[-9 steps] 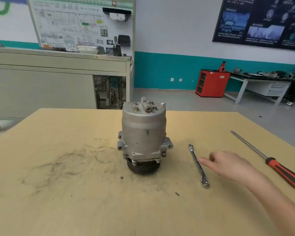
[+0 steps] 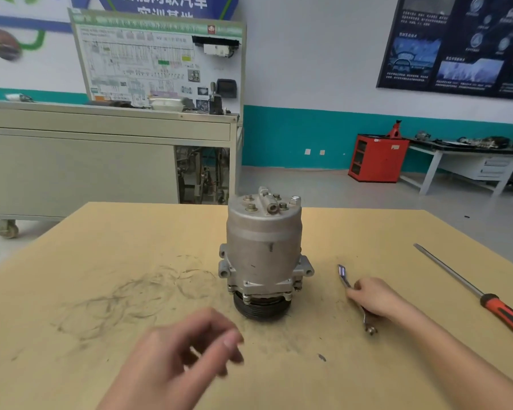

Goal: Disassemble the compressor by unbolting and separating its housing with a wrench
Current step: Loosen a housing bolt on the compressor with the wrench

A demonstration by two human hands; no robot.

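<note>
A grey metal compressor (image 2: pixel 264 253) stands upright on its black pulley in the middle of the wooden table (image 2: pixel 131 232), with several bolts on its top face. To its right lies a slim steel wrench (image 2: pixel 343 275). My right hand (image 2: pixel 373 297) lies over the wrench's middle with its fingers curled round the shaft; both wrench ends stick out. My left hand (image 2: pixel 190 353) hovers blurred in front of the compressor, fingers loosely bent and holding nothing.
A long screwdriver (image 2: pixel 468 287) with a red and black handle lies at the table's right edge. Dark smudges mark the tabletop left of the compressor. Behind the table stand a grey training bench (image 2: pixel 101 161), a red cabinet (image 2: pixel 376 158) and a workbench.
My right hand has moved left onto the wrench and closed round it. My left hand has come into view at the bottom. The camera has tilted up slightly.
</note>
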